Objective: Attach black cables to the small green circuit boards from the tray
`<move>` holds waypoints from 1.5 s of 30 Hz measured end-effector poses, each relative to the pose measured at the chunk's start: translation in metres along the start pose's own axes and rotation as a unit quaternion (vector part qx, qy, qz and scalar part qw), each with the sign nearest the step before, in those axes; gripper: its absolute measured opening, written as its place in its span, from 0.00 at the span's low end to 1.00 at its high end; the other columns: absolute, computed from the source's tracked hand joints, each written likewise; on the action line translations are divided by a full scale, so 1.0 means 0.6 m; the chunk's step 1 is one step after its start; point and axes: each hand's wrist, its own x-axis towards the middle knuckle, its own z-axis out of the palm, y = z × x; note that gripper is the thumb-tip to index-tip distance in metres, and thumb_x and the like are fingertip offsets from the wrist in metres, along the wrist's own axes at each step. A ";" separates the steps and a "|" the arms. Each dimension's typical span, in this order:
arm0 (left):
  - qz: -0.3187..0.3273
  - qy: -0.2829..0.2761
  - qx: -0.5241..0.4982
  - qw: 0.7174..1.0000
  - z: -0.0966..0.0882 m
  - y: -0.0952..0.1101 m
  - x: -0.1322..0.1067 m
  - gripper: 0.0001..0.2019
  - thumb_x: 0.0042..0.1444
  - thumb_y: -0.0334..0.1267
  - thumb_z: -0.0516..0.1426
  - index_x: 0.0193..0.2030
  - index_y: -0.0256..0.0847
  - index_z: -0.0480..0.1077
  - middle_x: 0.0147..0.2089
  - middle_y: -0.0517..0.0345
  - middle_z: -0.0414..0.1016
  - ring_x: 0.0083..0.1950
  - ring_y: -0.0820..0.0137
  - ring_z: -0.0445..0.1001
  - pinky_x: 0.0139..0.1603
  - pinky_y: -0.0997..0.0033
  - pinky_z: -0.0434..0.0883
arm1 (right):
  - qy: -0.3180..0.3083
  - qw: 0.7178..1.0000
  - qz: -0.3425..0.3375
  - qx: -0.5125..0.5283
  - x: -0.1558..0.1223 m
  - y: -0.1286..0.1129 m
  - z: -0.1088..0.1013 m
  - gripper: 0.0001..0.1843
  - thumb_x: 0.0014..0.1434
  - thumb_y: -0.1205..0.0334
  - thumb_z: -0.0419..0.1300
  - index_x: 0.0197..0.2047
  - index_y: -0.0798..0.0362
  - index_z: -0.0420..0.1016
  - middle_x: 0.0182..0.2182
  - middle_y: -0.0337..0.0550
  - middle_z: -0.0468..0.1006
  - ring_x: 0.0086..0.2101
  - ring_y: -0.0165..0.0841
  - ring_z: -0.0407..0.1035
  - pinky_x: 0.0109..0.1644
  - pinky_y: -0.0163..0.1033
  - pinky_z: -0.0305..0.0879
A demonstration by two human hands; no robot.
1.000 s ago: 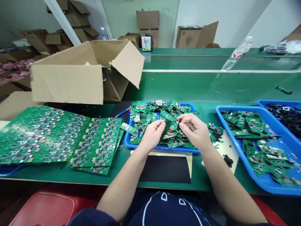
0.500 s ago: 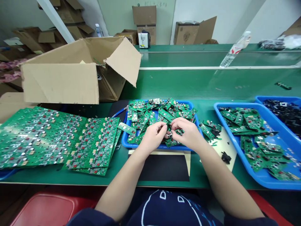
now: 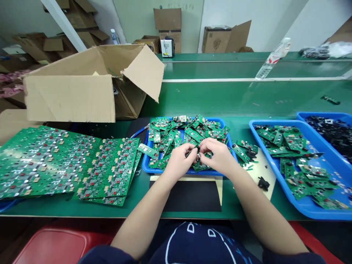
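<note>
My left hand (image 3: 180, 160) and my right hand (image 3: 217, 156) meet over the near edge of a blue tray (image 3: 146, 167) heaped with several small green circuit boards (image 3: 176, 134). Both hands pinch one small green circuit board (image 3: 192, 151) between their fingertips, thumbs close together. The board is mostly hidden by the fingers. Both hands are closed.
Large green panels of circuit boards (image 3: 55, 161) lie at the left. An open cardboard box (image 3: 82, 84) stands behind them. At the right a blue tray (image 3: 302, 209) holds more small boards, and another blue tray (image 3: 330, 130) holds black parts. A black mat (image 3: 189, 196) lies before me. A plastic bottle (image 3: 271, 60) lies on the conveyor.
Both hands drew a little nearer to me and closer together over the tray, still pinching the small board. The camera tilted slightly.
</note>
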 end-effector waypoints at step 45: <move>0.121 0.011 0.169 0.978 -0.010 0.004 -0.002 0.11 0.61 0.40 0.52 0.30 0.40 0.68 0.25 0.63 0.70 0.27 0.73 0.68 0.31 0.75 0.65 | 0.150 0.984 0.083 0.040 0.005 -0.016 -0.017 0.08 0.60 0.60 0.57 0.29 0.51 0.71 0.25 0.41 0.75 0.25 0.32 0.69 0.31 0.39 0.69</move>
